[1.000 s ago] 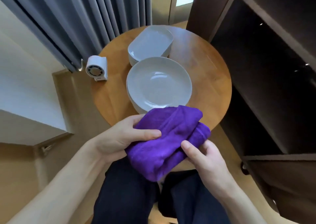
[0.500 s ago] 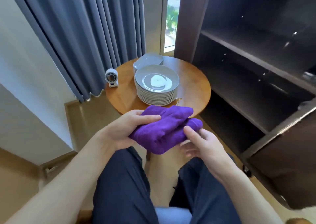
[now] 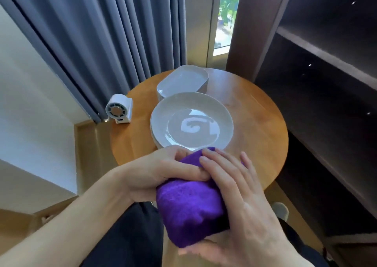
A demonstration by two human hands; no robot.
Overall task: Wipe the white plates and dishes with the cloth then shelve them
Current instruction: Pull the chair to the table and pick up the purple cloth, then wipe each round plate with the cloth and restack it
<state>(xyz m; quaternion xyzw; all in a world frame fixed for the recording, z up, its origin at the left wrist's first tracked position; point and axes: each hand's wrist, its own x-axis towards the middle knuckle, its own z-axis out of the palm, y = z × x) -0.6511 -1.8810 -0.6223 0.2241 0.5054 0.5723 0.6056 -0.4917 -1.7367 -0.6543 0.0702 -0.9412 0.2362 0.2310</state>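
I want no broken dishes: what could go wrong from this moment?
1. Both the left hand and the right hand hold the purple cloth; lifting a glossy plate off the stack of round plates with one hand may let it slip.
2. The stack stands right in front of the rectangular dishes; sliding a plate could knock them.

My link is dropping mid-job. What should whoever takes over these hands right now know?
Left hand: grips the upper end of the purple cloth.
Right hand: wrapped round the cloth's right side, thumb beneath.
Cloth: bundled, held at the near edge of the round table.
Round plates: stacked mid-table. The oblong dishes are stacked behind them.
Shelves: to the right.
Done: no dish shows on the shelves.
Left: wipe each piece, then shelve it.
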